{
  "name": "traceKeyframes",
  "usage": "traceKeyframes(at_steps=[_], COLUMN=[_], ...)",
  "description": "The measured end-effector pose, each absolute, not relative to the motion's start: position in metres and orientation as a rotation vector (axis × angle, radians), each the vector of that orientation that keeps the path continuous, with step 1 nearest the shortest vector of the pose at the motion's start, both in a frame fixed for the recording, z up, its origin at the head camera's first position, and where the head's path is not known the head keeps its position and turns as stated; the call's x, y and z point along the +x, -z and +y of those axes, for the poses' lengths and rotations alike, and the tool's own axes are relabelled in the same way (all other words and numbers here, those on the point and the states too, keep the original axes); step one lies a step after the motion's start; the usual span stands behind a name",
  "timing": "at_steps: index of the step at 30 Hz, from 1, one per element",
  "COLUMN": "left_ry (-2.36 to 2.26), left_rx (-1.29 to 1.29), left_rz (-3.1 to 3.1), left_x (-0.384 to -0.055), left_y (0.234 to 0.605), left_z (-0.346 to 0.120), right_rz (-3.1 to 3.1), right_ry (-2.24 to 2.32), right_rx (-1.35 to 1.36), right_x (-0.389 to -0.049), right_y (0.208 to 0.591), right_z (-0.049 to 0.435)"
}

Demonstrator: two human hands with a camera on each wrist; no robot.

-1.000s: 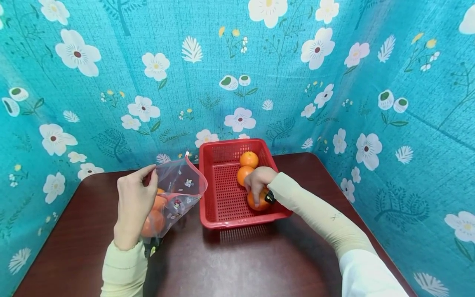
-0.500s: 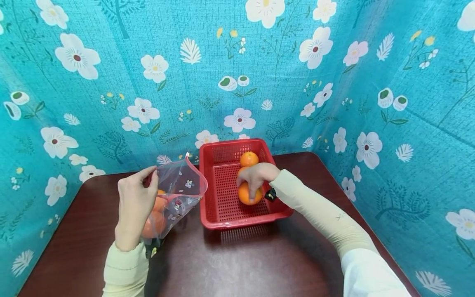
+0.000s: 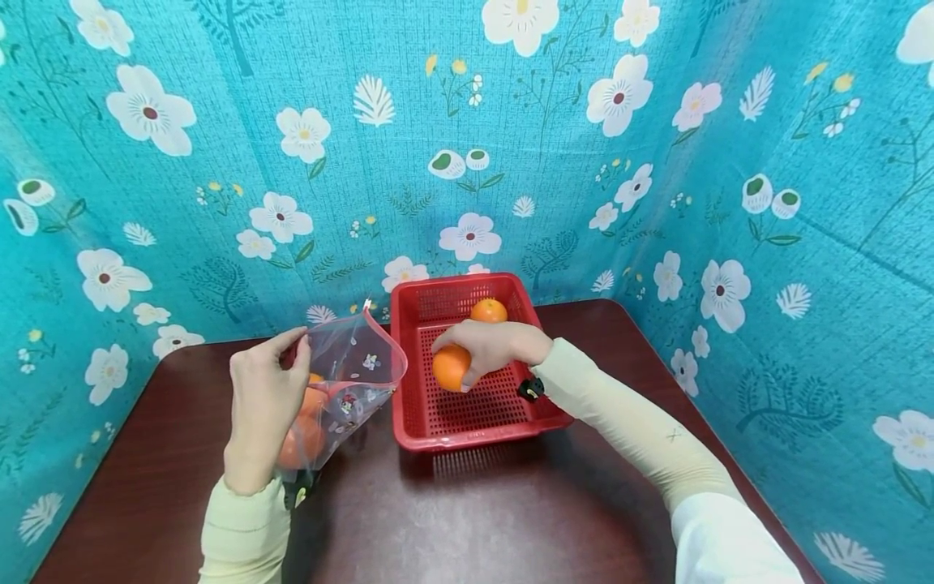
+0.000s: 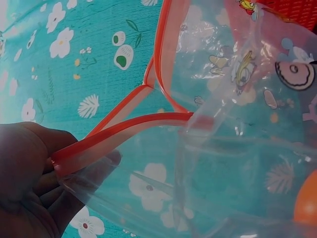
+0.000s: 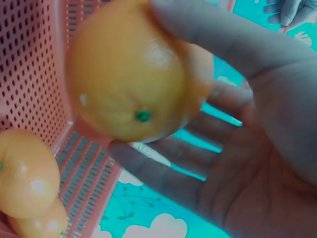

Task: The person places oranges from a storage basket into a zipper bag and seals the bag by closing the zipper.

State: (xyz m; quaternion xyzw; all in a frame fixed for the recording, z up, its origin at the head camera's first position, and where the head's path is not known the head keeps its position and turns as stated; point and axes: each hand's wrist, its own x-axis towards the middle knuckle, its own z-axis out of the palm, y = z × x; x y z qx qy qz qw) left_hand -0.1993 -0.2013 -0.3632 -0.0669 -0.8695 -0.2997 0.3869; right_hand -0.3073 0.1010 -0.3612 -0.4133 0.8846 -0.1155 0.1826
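Note:
My right hand point(image 3: 498, 345) grips an orange point(image 3: 451, 369) above the red plastic basket point(image 3: 467, 443). In the right wrist view this orange point(image 5: 124, 74) shows its green stem spot, with thumb and fingers curled round it. Another orange point(image 3: 489, 311) lies at the back of the basket; a second one point(image 5: 37, 220) shows in the right wrist view, mostly hidden from the head by my hand. My left hand point(image 3: 266, 389) pinches the red zip edge of a clear printed zip bag point(image 3: 372, 345), its mouth spread towards the basket. Several oranges point(image 3: 302, 442) are inside the bag.
Both the bag and the basket stand on a dark brown table point(image 3: 467, 527). A teal flowered cloth point(image 3: 409, 178) hangs behind the table and along its right side. The basket's raised walls surround the loose oranges.
My right hand has taken the front orange from the basket's right side, lifted it and carried it left. The left hand and the bag have stayed in place.

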Motion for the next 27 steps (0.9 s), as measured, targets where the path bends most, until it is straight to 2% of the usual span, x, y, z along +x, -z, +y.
traceKeyframes(at_steps=[9, 27], left_ry=[0.774, 0.761], left_rx=[-0.171, -0.168], left_rz=[-2.206, -2.198], left_x=[-0.200, -0.199], left_y=[0.363, 0.363], left_z=[-0.201, -0.208], right_rz=[2.468, 2.483], right_ry=[0.553, 0.757], right_rx=[-1.390, -1.489], right_x=[-0.303, -0.295], right_y=[0.360, 0.346], right_z=[0.097, 0.090])
